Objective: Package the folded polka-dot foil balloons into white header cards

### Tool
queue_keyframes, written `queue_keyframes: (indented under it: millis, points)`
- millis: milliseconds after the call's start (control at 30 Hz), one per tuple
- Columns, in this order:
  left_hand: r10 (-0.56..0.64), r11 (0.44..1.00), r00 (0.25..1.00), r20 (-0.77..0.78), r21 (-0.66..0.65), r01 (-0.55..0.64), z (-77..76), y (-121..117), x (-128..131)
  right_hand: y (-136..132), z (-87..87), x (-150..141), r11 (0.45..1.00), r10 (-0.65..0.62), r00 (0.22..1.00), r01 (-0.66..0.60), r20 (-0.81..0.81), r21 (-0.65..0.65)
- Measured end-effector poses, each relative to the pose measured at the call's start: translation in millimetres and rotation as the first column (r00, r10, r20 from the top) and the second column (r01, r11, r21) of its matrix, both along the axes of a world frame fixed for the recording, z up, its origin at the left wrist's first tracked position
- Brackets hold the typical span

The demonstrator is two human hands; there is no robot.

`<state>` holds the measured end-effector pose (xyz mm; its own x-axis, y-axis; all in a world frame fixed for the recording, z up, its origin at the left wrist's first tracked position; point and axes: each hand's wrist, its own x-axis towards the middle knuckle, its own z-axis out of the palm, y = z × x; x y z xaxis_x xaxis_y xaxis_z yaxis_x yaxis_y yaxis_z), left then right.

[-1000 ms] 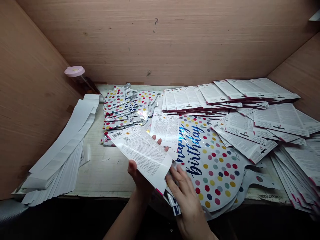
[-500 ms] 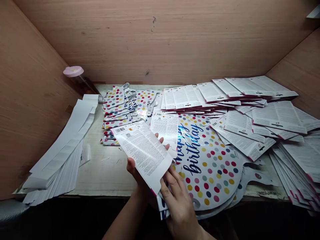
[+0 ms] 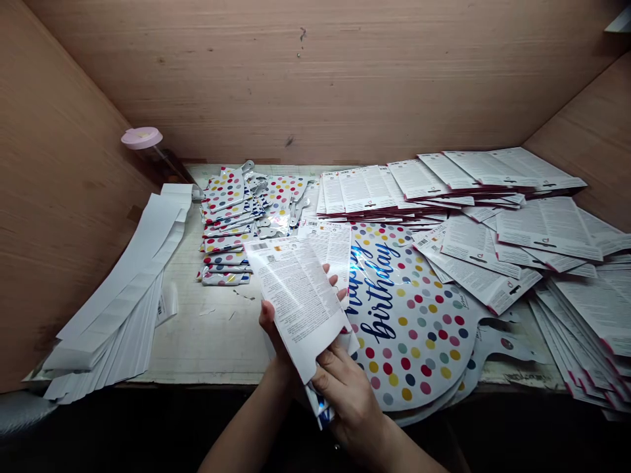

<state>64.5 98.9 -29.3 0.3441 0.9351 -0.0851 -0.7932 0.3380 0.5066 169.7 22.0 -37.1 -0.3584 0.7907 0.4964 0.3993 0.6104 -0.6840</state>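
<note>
A white printed packet (image 3: 300, 295) is held tilted over the front of the table. My left hand (image 3: 275, 341) grips it from underneath, thumb on its left edge and fingertips showing past its right edge. At the packet's lower end, my right hand (image 3: 352, 391) is closed on a folded foil balloon (image 3: 316, 406), whose white and blue end sticks out below. The right fingertips are partly hidden at the packet's mouth. Flat on the table at right lie dotted "happy birthday" foil balloons (image 3: 414, 328). Behind the held packet is another printed packet (image 3: 328, 246).
Folded dotted balloons (image 3: 227, 223) are stacked at the back centre. Printed packets (image 3: 424, 180) lie in piles along the back and right. White paper strips (image 3: 118, 289) fan out at left, near a pink-lidded jar (image 3: 142, 138). Wooden panels (image 3: 315, 85) enclose the table.
The packet has shifted slightly right and turned more upright. My right fingers have moved against its lower end, and the balloon's protruding end has shifted with them.
</note>
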Motion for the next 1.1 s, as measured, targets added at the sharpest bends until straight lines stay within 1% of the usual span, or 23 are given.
queue_keyframes:
  millis: [67, 133, 167, 233, 333, 400, 467, 533, 567, 600, 667, 733, 767, 833, 900, 933, 967, 1033, 1100]
  points:
    - [0.057, 0.998, 0.998, 0.003, 0.011, -0.057, 1.5, -2.2, -0.7, -6.3, -4.1, -5.1, 0.995, -0.104, 0.994, 0.104, 0.021, 0.003]
    - [0.148, 0.988, 0.989, -0.004, 0.053, -0.147, 3.2, -3.4, -0.3, -11.2, -7.4, -6.6, 0.990, -0.143, 0.989, 0.143, 0.029, -0.016]
    - [0.166, 0.984, 0.986, -0.015, 0.063, -0.164, 3.9, -3.5, 0.3, -12.5, -8.2, -5.7, 0.991, -0.127, 0.992, 0.128, 0.023, -0.036]
    - [0.180, 0.981, 0.983, -0.047, 0.081, -0.175, 4.9, -2.7, 2.0, -12.6, -7.9, -1.9, 0.996, -0.056, 0.998, 0.056, -0.008, -0.077]
    - [0.134, 0.987, 0.989, -0.068, 0.097, -0.128, 4.3, -0.9, 4.1, -7.8, -4.6, 4.7, 0.994, 0.028, 0.999, -0.031, -0.031, -0.108]
    - [0.110, 0.989, 0.993, -0.044, 0.101, -0.105, 3.1, -0.4, 4.8, -2.2, -2.9, 7.1, 0.995, 0.059, 0.998, -0.060, -0.021, -0.083]
    - [0.063, 0.995, 0.998, -0.011, 0.080, -0.062, 2.5, -0.6, 4.6, 4.2, -2.7, 7.4, 0.998, 0.060, 0.998, -0.059, 0.016, -0.020]
    - [0.027, 0.999, 1.000, 0.003, 0.046, -0.027, 3.2, -0.8, 3.5, 9.5, -4.2, 6.6, 0.997, 0.000, 0.998, -0.005, 0.068, 0.072]
    - [0.017, 0.999, 1.000, -0.006, 0.028, -0.017, 3.9, -0.9, 2.8, 11.0, -5.3, 6.1, 0.993, -0.053, 0.993, 0.042, 0.102, 0.108]
    - [0.032, 0.999, 0.999, -0.023, 0.017, -0.032, 4.7, -1.0, 2.0, 11.5, -6.5, 5.6, 0.986, -0.122, 0.982, 0.103, 0.142, 0.132]
    - [0.097, 0.995, 0.992, -0.077, 0.009, -0.096, 5.5, -1.5, 1.3, 9.8, -8.5, 4.8, 0.970, -0.228, 0.945, 0.200, 0.235, 0.138]
    - [0.146, 0.989, 0.982, -0.121, 0.011, -0.145, 3.5, -3.6, 2.9, 7.9, -10.2, 4.0, 0.966, -0.258, 0.918, 0.234, 0.301, 0.112]
    - [0.158, 0.987, 0.979, -0.132, 0.005, -0.158, 1.2, -5.4, 4.8, 8.4, -11.0, 3.4, 0.964, -0.263, 0.918, 0.241, 0.296, 0.109]
    - [0.166, 0.985, 0.976, -0.140, -0.031, -0.172, -5.4, -10.5, 10.0, 13.5, -13.1, 1.6, 0.959, -0.277, 0.938, 0.256, 0.209, 0.121]
    - [0.147, 0.981, 0.980, -0.135, -0.106, -0.162, -12.0, -15.8, 15.4, 23.2, -15.6, -0.6, 0.957, -0.274, 0.956, 0.260, 0.106, 0.132]
    - [0.130, 0.978, 0.983, -0.131, -0.147, -0.149, -14.3, -17.6, 17.4, 28.4, -16.8, -1.7, 0.963, -0.244, 0.967, 0.234, 0.069, 0.131]
    - [0.123, 0.974, 0.984, -0.129, -0.175, -0.145, -15.5, -18.4, 18.6, 33.0, -17.9, -2.7, 0.972, -0.206, 0.978, 0.199, 0.039, 0.128]
    - [0.155, 0.966, 0.978, -0.141, -0.186, -0.180, -14.5, -16.7, 18.2, 38.3, -18.8, -3.6, 0.982, -0.150, 0.989, 0.148, 0.004, 0.116]
    - [0.229, 0.955, 0.959, -0.168, -0.150, -0.255, -9.8, -11.8, 14.4, 36.6, -17.1, -2.8, 0.984, -0.161, 0.986, 0.163, -0.035, 0.068]
